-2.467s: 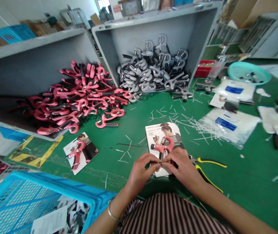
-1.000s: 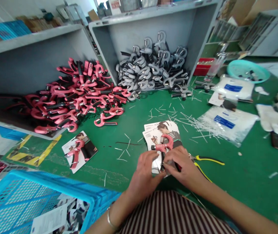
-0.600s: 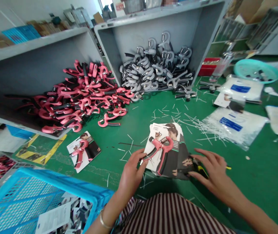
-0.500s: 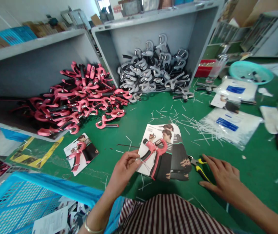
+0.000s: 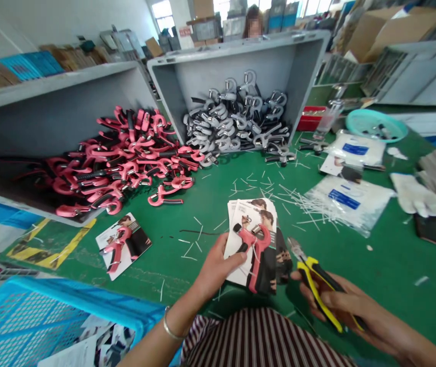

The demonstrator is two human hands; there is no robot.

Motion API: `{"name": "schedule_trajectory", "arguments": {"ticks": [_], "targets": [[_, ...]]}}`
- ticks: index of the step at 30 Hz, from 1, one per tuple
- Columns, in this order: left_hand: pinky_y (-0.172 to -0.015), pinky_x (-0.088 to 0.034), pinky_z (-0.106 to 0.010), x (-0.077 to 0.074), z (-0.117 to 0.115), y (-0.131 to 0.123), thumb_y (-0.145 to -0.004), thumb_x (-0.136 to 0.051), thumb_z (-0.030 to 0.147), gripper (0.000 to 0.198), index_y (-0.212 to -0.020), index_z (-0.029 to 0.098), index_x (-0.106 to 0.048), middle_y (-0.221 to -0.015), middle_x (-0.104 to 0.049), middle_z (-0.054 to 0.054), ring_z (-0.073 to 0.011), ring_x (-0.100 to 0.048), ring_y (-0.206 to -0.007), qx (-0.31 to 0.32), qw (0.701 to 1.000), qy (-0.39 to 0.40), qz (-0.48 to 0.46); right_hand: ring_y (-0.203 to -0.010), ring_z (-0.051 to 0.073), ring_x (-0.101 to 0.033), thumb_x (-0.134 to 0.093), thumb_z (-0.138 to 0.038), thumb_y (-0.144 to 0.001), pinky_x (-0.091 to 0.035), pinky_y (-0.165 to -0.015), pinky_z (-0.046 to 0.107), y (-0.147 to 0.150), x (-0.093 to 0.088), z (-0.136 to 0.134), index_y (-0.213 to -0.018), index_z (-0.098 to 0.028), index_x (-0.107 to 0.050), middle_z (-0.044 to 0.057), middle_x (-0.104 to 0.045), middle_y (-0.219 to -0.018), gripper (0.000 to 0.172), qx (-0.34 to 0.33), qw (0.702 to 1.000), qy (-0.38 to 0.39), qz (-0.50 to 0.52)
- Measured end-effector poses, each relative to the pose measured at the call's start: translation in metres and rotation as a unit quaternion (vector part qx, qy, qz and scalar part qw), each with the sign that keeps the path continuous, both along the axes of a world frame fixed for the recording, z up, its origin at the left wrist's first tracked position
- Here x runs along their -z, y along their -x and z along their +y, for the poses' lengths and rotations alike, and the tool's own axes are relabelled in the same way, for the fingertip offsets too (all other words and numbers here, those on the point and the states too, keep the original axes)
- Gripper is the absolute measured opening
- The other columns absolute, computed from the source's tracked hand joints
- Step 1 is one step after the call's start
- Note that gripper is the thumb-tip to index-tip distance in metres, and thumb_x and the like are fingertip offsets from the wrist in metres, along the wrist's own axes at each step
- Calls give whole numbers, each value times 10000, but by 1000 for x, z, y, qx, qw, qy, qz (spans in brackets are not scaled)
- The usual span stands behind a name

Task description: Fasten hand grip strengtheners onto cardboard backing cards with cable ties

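Observation:
My left hand (image 5: 218, 262) grips the left edge of a printed backing card (image 5: 269, 272), its thumb over the front. On that card lies a pink-and-black hand grip exerciser (image 5: 255, 267), with a thin white cable tie across it. More cards sit under it. My right hand (image 5: 336, 308) is closed around yellow-and-black cutting pliers (image 5: 304, 264), whose jaws point up and left, apart from the card. To the left, another card (image 5: 141, 239) with a pink grip exerciser (image 5: 115, 252) on it lies on the green table.
Tipped grey crates hold pink grip exercisers (image 5: 141, 153) and grey ones (image 5: 229, 120). White cable ties (image 5: 302, 201) are scattered before a plastic bag (image 5: 355, 204). A blue basket (image 5: 11, 290) stands at lower left. A glove (image 5: 416, 196) and turquoise tray (image 5: 355, 127) are at right.
My right hand has picked up the pliers from the table and brought them nearer the card. My left hand has shifted right, its thumb now pressing onto the card and grip exerciser.

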State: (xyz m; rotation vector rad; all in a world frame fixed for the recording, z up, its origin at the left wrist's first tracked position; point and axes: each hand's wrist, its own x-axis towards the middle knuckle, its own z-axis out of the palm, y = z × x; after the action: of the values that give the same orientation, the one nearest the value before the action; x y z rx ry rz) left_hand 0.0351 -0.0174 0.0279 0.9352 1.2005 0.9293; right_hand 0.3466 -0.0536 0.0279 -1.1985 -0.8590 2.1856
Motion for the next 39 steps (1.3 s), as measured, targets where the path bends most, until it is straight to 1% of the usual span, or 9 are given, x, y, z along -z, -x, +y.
{"name": "schedule_trajectory", "arguments": {"ticks": [6, 11, 20, 27, 31, 33, 36, 38, 39], "targets": [[-822, -504, -329, -5, -2, 1, -811, -675, 286, 477, -1260, 218, -531, -1099, -690, -48, -231, -649, -942, 27, 992, -71, 103, -916, 210, -656, -643, -241, -781, -569, -711, 312, 33, -14, 18, -1231, -211, -589, 63, -651, -1061, 455, -167, 984, 23, 55], [-914, -480, -370, -8, -3, 8, -821, -667, 286, 528, -1317, 222, -497, -1198, -666, -63, -263, -627, -1059, 42, 985, -96, 138, -925, 219, -683, -637, -288, -781, -584, -652, 287, 31, -24, 41, -1075, -166, -608, 97, -662, -1095, 320, -238, 970, 23, 31], [-976, -441, -382, -24, 5, 10, -815, -670, 291, 558, -1337, 225, -482, -1284, -606, -74, -272, -580, -1122, 123, 951, -168, 228, -741, 161, -680, -645, -291, -802, -552, -538, 232, 35, -61, 73, -1072, -152, -578, 88, -687, -978, 311, -330, 944, 13, 10], [-977, -455, -394, -10, 3, 14, -815, -682, 315, 548, -1325, 228, -502, -1258, -634, -76, -275, -604, -1115, 91, 968, -144, 182, -431, 46, -473, -640, -403, -835, -378, -377, 138, 38, -34, 67, -1140, -162, -557, 5, -620, -745, 398, -289, 956, 45, 17], [-852, -514, -346, -3, 4, 13, -827, -676, 380, 484, -1266, 216, -550, -1179, -685, -73, -250, -658, -997, 51, 991, -71, 102, -407, 48, -397, -580, -487, -891, -350, -368, 150, 48, -22, 57, -1093, -182, -538, -36, -549, -666, 368, -289, 955, -22, -60], [-739, -528, -304, -1, 5, 11, -811, -694, 397, 481, -1231, 198, -569, -1115, -707, -75, -222, -679, -879, 34, 998, -22, 56, -445, 74, -445, -528, -474, -923, -392, -413, 182, 54, -24, 53, -1041, -185, -555, -16, -571, -688, 314, -308, 928, -152, -146], [-583, -489, -244, -1, 9, 9, -778, -728, 398, 474, -1163, 152, -597, -930, -728, -64, -169, -662, -673, 8, 998, 55, -20, -687, 170, -625, -561, -298, -893, -503, -627, 278, 60, -34, 45, -974, -202, -603, 50, -662, -842, 133, -336, 803, -407, -278], [-565, -478, -230, -4, 11, 6, -766, -742, 382, 465, -1133, 134, -598, -883, -722, -58, -150, -649, -632, -40, 994, 70, -68, -864, 234, -664, -601, -199, -825, -521, -760, 345, 62, -38, 39, -1061, -222, -612, 74, -690, -982, 238, -350, 729, -499, -312], [-595, -493, -233, -7, 13, 3, -773, -739, 372, 456, -1133, 135, -590, -920, -721, -63, -148, -658, -666, -75, 991, 55, -92, -921, 253, -666, -603, -180, -812, -525, -799, 373, 63, -38, 37, -1135, -229, -594, 83, -689, -1046, 327, -348, 712, -517, -323]]}}
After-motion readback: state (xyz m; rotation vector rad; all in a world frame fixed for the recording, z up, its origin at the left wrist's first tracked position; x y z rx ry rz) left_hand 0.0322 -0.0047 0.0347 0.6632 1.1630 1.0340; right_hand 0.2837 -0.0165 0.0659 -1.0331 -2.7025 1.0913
